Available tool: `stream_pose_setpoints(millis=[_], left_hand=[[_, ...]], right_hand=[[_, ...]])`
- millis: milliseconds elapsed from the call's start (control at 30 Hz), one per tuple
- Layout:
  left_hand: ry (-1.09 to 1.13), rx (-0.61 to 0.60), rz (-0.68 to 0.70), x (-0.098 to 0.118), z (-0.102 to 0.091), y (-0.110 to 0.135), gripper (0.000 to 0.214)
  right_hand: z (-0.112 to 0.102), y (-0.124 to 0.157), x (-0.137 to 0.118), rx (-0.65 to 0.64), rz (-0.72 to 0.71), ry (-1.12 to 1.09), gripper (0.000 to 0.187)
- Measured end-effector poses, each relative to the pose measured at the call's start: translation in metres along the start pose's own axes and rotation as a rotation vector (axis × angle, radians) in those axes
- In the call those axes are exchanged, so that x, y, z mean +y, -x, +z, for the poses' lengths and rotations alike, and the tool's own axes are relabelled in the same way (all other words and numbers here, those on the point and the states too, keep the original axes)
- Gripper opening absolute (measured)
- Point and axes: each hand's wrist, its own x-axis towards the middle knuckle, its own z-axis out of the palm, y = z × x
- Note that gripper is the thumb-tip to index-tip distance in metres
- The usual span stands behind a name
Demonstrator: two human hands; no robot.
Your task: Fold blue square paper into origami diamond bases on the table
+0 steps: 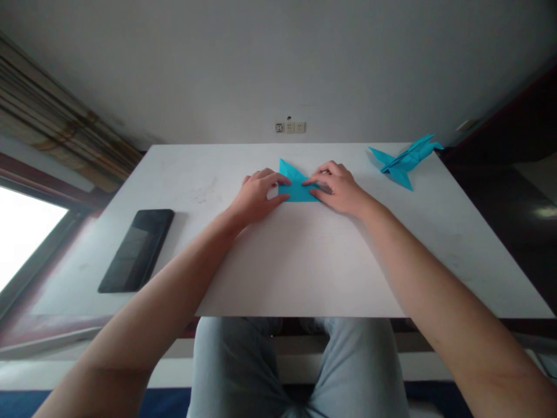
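Note:
A folded sheet of blue origami paper (297,193) lies on the white table, with one triangular point rising at its upper left. My left hand (260,194) grips its left side, thumb near the lower edge and index finger above. On the other side, my right hand (340,188) has its fingertips pressed on the paper's right part, thumb low and index finger bent toward the middle. The fingers cover both side ends of the sheet.
A folded blue paper bird (409,161) rests at the table's back right. On the left lies a black smartphone (137,251). The white table (300,267) meets a grey wall with power sockets (290,127). A curtain (65,110) and a bright window are at the left.

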Motion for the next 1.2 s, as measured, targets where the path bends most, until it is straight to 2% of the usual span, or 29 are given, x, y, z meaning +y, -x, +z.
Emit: stream_pose_setpoints(millis=[100,333,633,700,867,967,1033,1133,1200], left_hand=[[-0.053,-0.039,0.044,-0.002,0.001,0.001,0.032],[-0.093,-0.078,0.148,-0.009,0.001,0.000,0.045],[-0.091,-0.056,0.169,-0.012,-0.004,0.000,0.041],[-0.111,-0.036,0.191,-0.010,-0.002,0.000,0.042],[-0.069,0.136,0.235,-0.002,-0.002,-0.001,0.024],[0.129,0.317,0.191,0.005,-0.005,-0.002,0.028],[0.297,0.428,0.147,0.007,-0.005,-0.004,0.038],[0.505,0.537,0.102,0.007,-0.003,-0.009,0.055],[0.588,0.598,0.100,0.007,-0.002,-0.012,0.062]], right_hand=[[0.001,0.002,0.000,-0.020,-0.008,0.053,0.032],[0.002,0.002,0.004,-0.023,-0.057,0.061,0.056],[0.002,0.000,0.005,0.062,-0.209,-0.065,0.022],[0.001,-0.002,0.001,0.106,-0.239,-0.085,0.022],[-0.005,-0.006,-0.012,0.265,-0.242,-0.165,0.038],[-0.009,-0.009,-0.014,0.359,-0.167,-0.346,0.044],[-0.009,-0.012,-0.012,0.416,-0.094,-0.532,0.063],[-0.006,-0.015,-0.010,0.363,-0.011,-0.780,0.091],[-0.003,-0.015,-0.015,0.241,0.017,-0.870,0.090]])
